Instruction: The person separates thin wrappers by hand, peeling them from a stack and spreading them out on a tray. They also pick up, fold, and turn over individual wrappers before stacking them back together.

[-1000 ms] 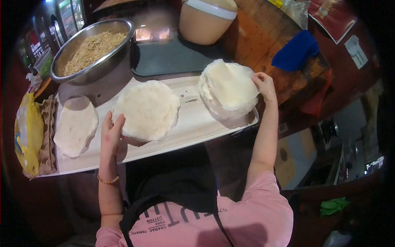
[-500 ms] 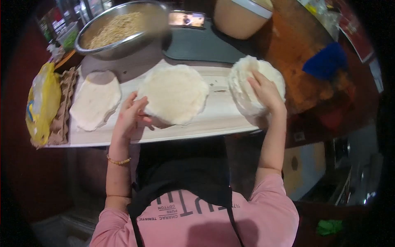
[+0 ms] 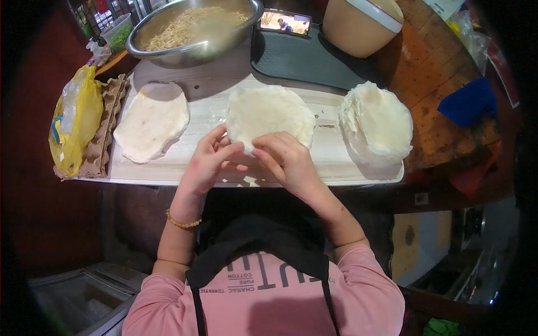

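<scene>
Pale, thin round spring roll wrappers [image 3: 272, 112] lie in a pile at the middle of the white board. At the pile's near left edge is my left hand [image 3: 210, 157], its thumb and index finger bent onto the rim. My right hand [image 3: 288, 159] pinches the near edge of a wrapper, close beside the left thumb. To the right stands a thicker stack of wrappers [image 3: 381, 120] with ragged, layered edges, touched by neither hand. A flat, oval pale pile of wrappers [image 3: 154, 120] rests on the left.
Behind the board are a steel bowl [image 3: 196, 53] of shredded food, a dark tray [image 3: 314, 64], a phone [image 3: 286, 22] and a beige tub [image 3: 361, 28]. A yellow bag [image 3: 78, 123] lies on an egg carton [image 3: 106, 123] at left. A blue cloth [image 3: 468, 102] lies at right.
My right hand has left the right-hand stack and come to the middle pile's near edge. My left hand has closed in along that edge. The view has shifted slightly.
</scene>
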### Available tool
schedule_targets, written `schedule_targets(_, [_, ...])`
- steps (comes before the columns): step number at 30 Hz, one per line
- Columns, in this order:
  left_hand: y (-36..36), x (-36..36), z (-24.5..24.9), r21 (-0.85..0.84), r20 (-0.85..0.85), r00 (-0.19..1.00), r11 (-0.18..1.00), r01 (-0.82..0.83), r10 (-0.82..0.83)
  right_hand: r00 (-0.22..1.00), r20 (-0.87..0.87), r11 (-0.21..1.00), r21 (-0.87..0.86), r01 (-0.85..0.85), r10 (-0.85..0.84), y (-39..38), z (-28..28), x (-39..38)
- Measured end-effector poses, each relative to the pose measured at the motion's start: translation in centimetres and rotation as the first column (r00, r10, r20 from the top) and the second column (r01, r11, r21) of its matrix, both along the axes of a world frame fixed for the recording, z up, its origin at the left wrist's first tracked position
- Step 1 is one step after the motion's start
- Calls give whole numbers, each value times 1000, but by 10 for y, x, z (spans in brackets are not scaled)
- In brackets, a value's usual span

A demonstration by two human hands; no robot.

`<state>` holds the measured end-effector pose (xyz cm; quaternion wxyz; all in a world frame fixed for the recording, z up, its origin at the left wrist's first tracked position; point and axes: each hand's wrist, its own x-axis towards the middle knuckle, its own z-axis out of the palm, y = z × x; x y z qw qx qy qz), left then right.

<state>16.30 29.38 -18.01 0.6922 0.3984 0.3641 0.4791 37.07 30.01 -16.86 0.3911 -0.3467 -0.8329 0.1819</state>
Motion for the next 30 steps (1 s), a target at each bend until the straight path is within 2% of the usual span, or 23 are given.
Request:
schedule_targets(3, [0, 5, -1, 29, -30, 999, 999, -30, 31, 999, -28, 1000, 3, 21, -21, 2, -1, -2])
schedule_targets(5, [-1, 7, 0, 41, -32, 998, 998, -48, 49, 997, -57, 997, -60, 47, -51, 1, -2, -2])
schedule_targets(9, [-3, 9, 0, 49, 0, 1000, 999, -2, 2, 995, -85, 998, -30, 47, -49, 3, -1, 1])
schedule_targets(12, [-5, 12, 5, 64, 3, 1000, 998, 12, -13, 997, -24, 997, 26, 73, -73, 1, 4, 5])
schedule_targets(14, [-6, 13, 10, 66, 0, 1000, 998, 13, -13, 997, 51, 991, 125, 51, -58, -2, 11, 6])
schedule_targets(17, [-8, 14, 16, 72, -32, 999, 997, 33, -30, 997, 42, 979, 199, 50, -59, -6, 14, 5])
schedule_targets(23, [-11, 18, 17, 59, 1, 1000, 998, 31, -31, 993, 50, 981, 167, 98, -108, -8, 13, 6])
schedule_targets(29, [-10, 19, 15, 78, -33, 999, 996, 42, -40, 995, -19, 984, 146, 104, -102, -5, 8, 9])
schedule_targets(30, [-9, 21, 14, 102, -92, 996, 995, 5, 5, 995, -19, 984, 143, 102, -100, -6, 7, 9])
